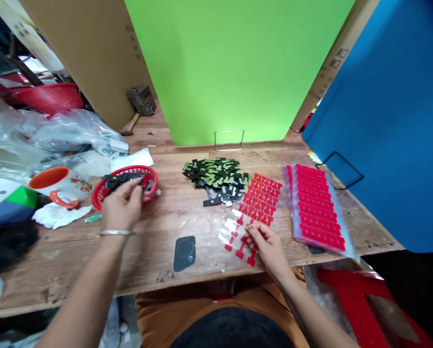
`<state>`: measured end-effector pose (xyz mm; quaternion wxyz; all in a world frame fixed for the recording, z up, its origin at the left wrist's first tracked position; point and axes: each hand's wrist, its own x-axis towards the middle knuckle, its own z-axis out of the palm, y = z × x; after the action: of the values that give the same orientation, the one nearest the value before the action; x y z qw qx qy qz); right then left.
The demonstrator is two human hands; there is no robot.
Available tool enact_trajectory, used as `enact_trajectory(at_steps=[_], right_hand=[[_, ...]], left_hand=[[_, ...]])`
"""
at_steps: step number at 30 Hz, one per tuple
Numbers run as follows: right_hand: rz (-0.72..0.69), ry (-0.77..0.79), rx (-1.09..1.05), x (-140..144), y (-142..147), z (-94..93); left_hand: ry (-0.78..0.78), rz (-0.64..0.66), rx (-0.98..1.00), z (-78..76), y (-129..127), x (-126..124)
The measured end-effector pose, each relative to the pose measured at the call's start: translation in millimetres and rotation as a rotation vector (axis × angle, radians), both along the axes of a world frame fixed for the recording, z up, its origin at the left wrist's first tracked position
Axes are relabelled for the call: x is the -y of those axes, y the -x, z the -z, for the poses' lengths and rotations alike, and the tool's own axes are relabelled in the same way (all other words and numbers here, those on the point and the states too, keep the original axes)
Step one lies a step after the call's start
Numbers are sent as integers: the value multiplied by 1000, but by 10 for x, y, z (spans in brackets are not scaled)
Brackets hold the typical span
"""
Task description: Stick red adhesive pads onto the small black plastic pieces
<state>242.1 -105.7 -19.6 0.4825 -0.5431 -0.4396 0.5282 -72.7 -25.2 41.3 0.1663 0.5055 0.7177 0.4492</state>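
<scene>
My left hand (124,205) is over the red plastic basket (153,170) at the left. Its fingers are closed on a small flat piece with a red face (146,181), just above the dark pieces inside. My right hand (269,244) rests at the lower part of a clear sheet of T-shaped red stickers (261,195). Thumb and forefinger pinch together at a red sticker there, partly hidden by the fingers. Gaps show in the sheet's lower rows. Beyond it lies a heap of small black and green-reflecting metal pieces (216,174).
A stack of red sticker sheets (320,208) lies at the right. An orange-rimmed mug (66,186) and crumpled tissue (60,216) stand left of the basket. Green (238,72) and blue (390,125) boards rise behind the wooden table (147,266). A dark rectangular patch (185,253) is near the front edge.
</scene>
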Motion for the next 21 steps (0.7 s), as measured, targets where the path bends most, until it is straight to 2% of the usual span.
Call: enact_trajectory(at_steps=[3, 5, 7, 10, 13, 15, 17, 21], right_hand=[[-3, -23, 44, 44, -46, 14], [9, -44, 49, 56, -86, 43], [42, -61, 54, 48, -139, 78], [107, -71, 79, 1, -223, 116], [133, -70, 107, -41, -277, 118], [122, -75, 127, -43, -287, 107], [95, -78, 140, -23, -282, 95], [58, -77, 136, 33, -248, 82]], left_hand=[[70, -110, -437, -98, 350, -148], [-3, -96, -580, -89, 333, -179], [-79, 49, -597, -5, 125, -172], [22, 414, -539, 239, -397, -136], [77, 584, -516, 516, -891, -139], [63, 588, -528, 647, -1094, -176], [63, 551, -528, 708, -1186, -225], [69, 547, -440, 671, -1162, -255]])
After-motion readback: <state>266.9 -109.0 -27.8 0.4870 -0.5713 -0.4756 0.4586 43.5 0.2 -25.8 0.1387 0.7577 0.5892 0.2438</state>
